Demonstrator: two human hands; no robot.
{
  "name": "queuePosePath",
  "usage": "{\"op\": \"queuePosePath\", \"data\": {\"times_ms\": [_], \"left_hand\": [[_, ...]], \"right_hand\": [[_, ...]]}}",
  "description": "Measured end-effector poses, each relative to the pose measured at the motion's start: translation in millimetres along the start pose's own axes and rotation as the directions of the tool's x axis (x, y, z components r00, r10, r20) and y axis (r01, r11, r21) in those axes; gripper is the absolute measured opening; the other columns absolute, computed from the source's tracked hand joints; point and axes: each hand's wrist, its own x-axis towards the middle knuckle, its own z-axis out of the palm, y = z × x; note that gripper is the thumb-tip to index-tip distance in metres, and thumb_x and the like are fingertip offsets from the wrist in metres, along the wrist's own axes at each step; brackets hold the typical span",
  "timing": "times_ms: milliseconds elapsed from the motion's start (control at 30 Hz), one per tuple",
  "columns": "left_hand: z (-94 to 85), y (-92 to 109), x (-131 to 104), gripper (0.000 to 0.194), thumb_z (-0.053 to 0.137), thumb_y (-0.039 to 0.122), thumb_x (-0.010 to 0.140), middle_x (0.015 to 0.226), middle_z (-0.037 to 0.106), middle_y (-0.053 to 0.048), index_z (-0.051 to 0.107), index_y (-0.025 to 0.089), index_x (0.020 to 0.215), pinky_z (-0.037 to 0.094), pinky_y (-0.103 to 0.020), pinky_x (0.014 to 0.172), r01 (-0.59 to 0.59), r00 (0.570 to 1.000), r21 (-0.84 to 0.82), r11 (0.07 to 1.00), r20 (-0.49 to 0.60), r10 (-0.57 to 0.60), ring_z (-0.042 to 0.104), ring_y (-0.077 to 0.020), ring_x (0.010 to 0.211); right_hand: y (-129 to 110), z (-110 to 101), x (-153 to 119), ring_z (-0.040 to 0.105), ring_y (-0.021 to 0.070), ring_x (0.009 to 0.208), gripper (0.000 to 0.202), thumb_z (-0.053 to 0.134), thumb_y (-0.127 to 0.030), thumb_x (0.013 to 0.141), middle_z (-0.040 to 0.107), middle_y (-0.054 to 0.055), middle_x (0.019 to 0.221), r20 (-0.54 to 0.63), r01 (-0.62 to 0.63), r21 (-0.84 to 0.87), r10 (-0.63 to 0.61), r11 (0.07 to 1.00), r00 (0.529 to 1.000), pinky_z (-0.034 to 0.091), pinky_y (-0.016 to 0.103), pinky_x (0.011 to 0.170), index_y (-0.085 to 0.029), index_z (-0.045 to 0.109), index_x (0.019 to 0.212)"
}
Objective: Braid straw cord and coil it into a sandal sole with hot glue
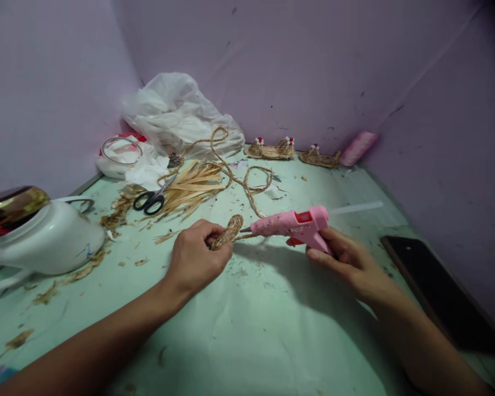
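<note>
Near the middle of the table, my left hand [200, 250] is closed on a small coiled piece of braided straw rope [230, 231], tilted up between thumb and fingers. My right hand [350, 256] grips the handle of a pink hot glue gun [291, 223], which points left. Its metal nozzle is at the right side of the coil; I cannot tell whether they touch. A clear glue stick [357, 208] sticks out of the gun's back. From the coil, a loose length of braided cord [253, 201] runs behind the nozzle and loops toward the back.
Black-handled scissors [150, 201] lie by dry straw strips [196, 187]. A plastic bag [181, 115] and small straw slippers with beads [270, 149] stand along the back wall. A white watering-can-like pot [61, 236] is at left, a dark phone [433, 291] at right, a pink roll [358, 147] in the corner.
</note>
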Motion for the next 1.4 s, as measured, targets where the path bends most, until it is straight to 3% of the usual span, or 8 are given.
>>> {"op": "queuePosePath", "data": {"times_ms": [233,533,700,933,1400], "left_hand": [[1.4,0.8,1.7,0.014,0.061,0.024,0.064,0.07,0.061,-0.001,0.067,0.016,0.075,0.043,-0.027,0.061,0.003,1.0,-0.018,1.0,-0.006,-0.003,0.055,-0.0141,0.062],[1.8,-0.4,0.7,0.012,0.061,0.024,0.064,0.07,0.061,-0.002,0.066,0.017,0.073,0.042,-0.027,0.06,-0.018,1.0,-0.011,1.0,-0.008,0.018,0.053,-0.014,0.062],[1.8,-0.1,1.3,0.013,0.061,0.023,0.064,0.07,0.061,-0.002,0.067,0.016,0.074,0.043,-0.028,0.06,-0.013,1.0,-0.02,1.0,-0.002,0.013,0.053,-0.0143,0.062],[1.4,-0.5,0.6,0.015,0.061,0.023,0.064,0.071,0.061,-0.002,0.067,0.016,0.075,0.042,-0.028,0.061,-0.015,1.0,-0.029,0.999,-0.005,0.015,0.055,-0.0145,0.063],[1.5,-2.5,1.7,0.013,0.06,0.025,0.065,0.069,0.061,-0.002,0.066,0.016,0.073,0.042,-0.027,0.059,-0.068,0.998,-0.024,0.997,-0.007,0.068,0.054,-0.0145,0.062]], "right_hand": [[-4.2,4.9,0.0,0.058,0.0193,0.072,0.041,0.059,-0.044,0.079,0.066,0.006,0.09,0.031,-0.012,-0.071,0.014,0.997,0.999,0.046,0.027,0.059,-0.02,0.059,0.112],[-5.5,7.3,-2.6,0.055,0.0171,0.07,0.039,0.058,-0.04,0.081,0.063,0.004,0.084,0.058,-0.008,-0.027,0.009,1.0,0.998,0.042,0.025,0.055,-0.02,0.057,0.114],[-4.1,6.1,-1.8,0.055,0.0178,0.07,0.038,0.058,-0.04,0.08,0.064,0.003,0.086,0.043,0.003,-0.033,-0.002,0.999,0.999,0.042,0.025,0.057,-0.02,0.058,0.113],[0.7,2.5,1.3,0.057,0.0189,0.07,0.028,0.062,-0.042,0.076,0.063,0.002,0.081,-0.051,0.018,-0.055,-0.021,0.998,0.998,0.043,0.027,0.06,-0.021,0.062,0.096],[2.8,1.1,1.3,0.057,0.018,0.072,0.023,0.062,-0.035,0.077,0.064,0.002,0.083,-0.079,0.034,-0.003,-0.034,0.999,0.996,0.042,0.025,0.059,-0.021,0.06,0.095]]}}
